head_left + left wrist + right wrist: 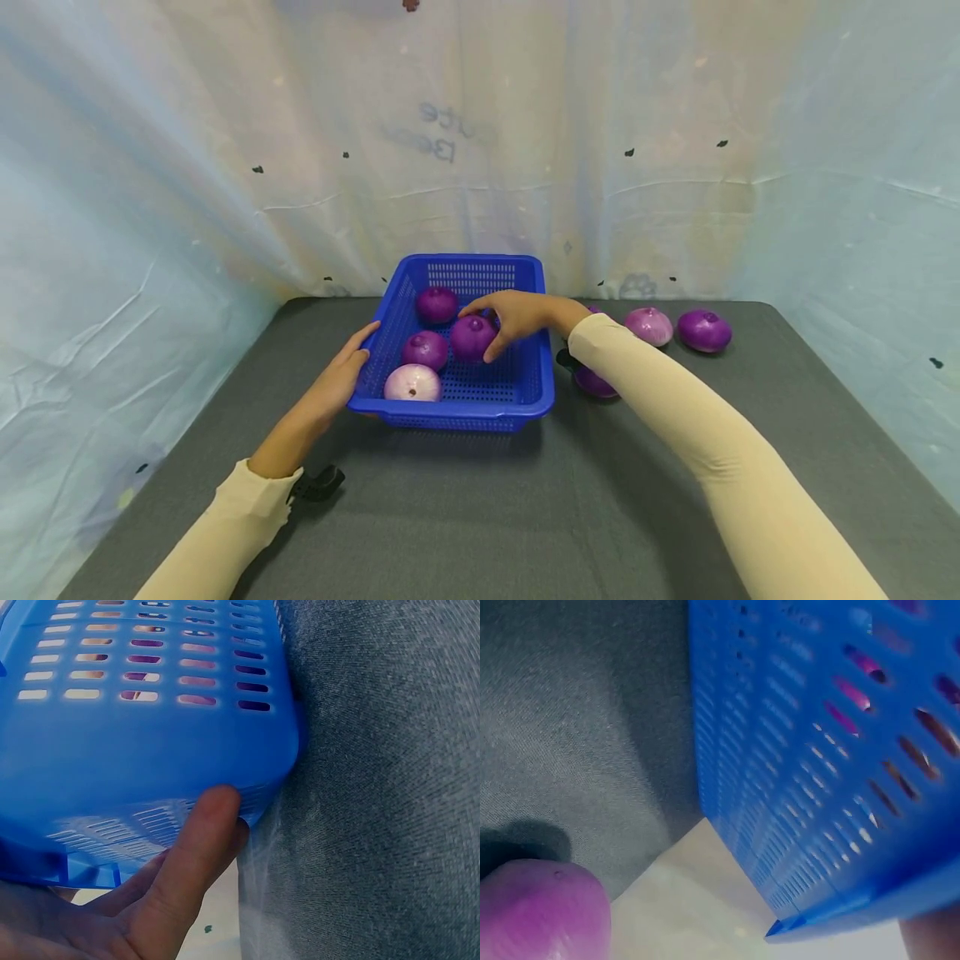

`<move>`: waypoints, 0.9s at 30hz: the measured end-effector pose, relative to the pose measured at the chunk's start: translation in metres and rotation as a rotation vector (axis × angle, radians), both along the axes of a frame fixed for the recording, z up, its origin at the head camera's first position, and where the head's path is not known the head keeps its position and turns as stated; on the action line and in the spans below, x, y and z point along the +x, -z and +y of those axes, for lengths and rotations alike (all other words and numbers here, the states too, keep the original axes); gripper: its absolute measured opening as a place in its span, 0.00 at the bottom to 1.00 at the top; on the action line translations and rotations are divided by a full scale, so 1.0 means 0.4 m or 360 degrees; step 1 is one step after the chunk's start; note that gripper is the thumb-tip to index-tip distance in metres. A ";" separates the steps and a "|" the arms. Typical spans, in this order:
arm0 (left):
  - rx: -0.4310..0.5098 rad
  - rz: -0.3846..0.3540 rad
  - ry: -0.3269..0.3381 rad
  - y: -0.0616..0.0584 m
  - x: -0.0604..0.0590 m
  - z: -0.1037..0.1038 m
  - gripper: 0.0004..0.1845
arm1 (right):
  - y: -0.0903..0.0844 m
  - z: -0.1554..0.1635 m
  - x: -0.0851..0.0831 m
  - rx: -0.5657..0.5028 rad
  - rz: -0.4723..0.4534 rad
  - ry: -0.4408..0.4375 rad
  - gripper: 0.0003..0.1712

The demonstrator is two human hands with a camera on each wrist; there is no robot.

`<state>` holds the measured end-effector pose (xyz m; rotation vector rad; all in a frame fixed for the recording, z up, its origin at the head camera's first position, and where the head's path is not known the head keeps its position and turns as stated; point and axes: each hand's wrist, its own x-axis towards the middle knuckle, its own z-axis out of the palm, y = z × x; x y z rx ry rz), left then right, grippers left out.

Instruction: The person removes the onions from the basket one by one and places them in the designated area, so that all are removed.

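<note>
The left hand [339,382] rests flat against the near left side of the blue basket [525,398], fingers straight, its grip holding nothing. The basket sits on the grey desk [480,517]. Inside it, a pale onion [412,383] lies nearest, at 6 o'clock. Past it, the right hand [517,317] reaches in from 3 o'clock, its fingers curled over a purple onion [469,337] in the middle. Two more onions [425,348] sit at 9 and 11 o'clock from it. Three loose onions [705,330] lie outside on the desk, off at 3 o'clock.
</note>
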<state>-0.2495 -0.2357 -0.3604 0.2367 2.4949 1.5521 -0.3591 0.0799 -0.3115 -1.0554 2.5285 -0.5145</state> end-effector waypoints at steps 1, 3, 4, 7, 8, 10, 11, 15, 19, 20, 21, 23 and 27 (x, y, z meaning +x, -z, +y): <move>0.0000 0.0005 -0.0001 0.000 -0.001 -0.001 0.29 | -0.004 0.002 0.001 -0.0019 -0.0002 0.0003 0.50; -0.0005 0.0014 -0.0006 0.000 -0.002 -0.003 0.29 | -0.012 0.005 0.002 -0.0065 -0.0002 0.0007 0.50; -0.0009 0.0018 -0.0008 0.001 -0.002 -0.004 0.29 | -0.015 0.007 0.003 -0.0081 0.0003 0.0005 0.50; -0.0012 0.0013 -0.0013 0.004 -0.003 -0.006 0.29 | -0.025 0.013 0.008 -0.0133 0.0013 0.0003 0.51; -0.0013 0.0016 -0.0005 0.005 -0.003 -0.006 0.29 | -0.029 0.015 0.011 -0.0145 0.0017 0.0004 0.51; -0.0012 0.0014 0.0003 0.007 -0.004 -0.008 0.29 | -0.036 0.020 0.018 -0.0149 0.0035 0.0005 0.51; -0.0007 0.0014 0.0006 0.007 -0.004 -0.008 0.29 | -0.041 0.023 0.023 -0.0149 0.0044 0.0006 0.51; -0.0002 0.0012 0.0011 0.009 -0.006 -0.010 0.29 | -0.061 0.035 0.046 -0.0115 0.0111 -0.0002 0.51; -0.0003 0.0010 0.0015 0.011 -0.010 -0.012 0.29 | -0.079 0.046 0.070 -0.0091 0.0207 -0.0024 0.51; -0.0010 0.0014 0.0021 0.012 -0.011 -0.012 0.29 | -0.083 0.049 0.076 -0.0081 0.0232 -0.0027 0.51; -0.0011 0.0011 0.0019 0.014 -0.013 -0.012 0.29 | -0.085 0.052 0.082 -0.0077 0.0255 -0.0032 0.51; -0.0013 0.0004 0.0013 0.017 -0.016 -0.012 0.29 | -0.089 0.059 0.095 -0.0061 0.0293 -0.0036 0.50; -0.0025 -0.0007 -0.0007 0.020 -0.018 -0.017 0.28 | -0.090 0.068 0.123 -0.0017 0.0321 0.0004 0.51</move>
